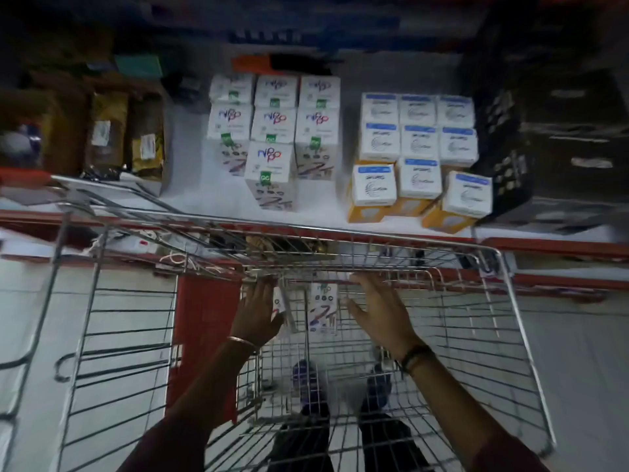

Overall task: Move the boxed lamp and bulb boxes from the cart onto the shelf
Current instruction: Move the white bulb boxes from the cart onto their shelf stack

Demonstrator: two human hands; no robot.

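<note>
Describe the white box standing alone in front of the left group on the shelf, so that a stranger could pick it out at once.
Start at the white shelf above the wire cart. Its left group is tall white boxes with purple lettering. The front middle box stands forward of the rows, alone nearest the cart.

Both my bare forearms reach forward and down, dark maroon sleeves pushed up near the elbows. My left hand [257, 310], a thin gold bangle on its wrist, is turned palm inward with fingers extended and close together. My right hand [377, 310], a dark band on its wrist, is spread open, fingers splayed, thumb pointing toward the left hand. Neither hand is closed.
</note>
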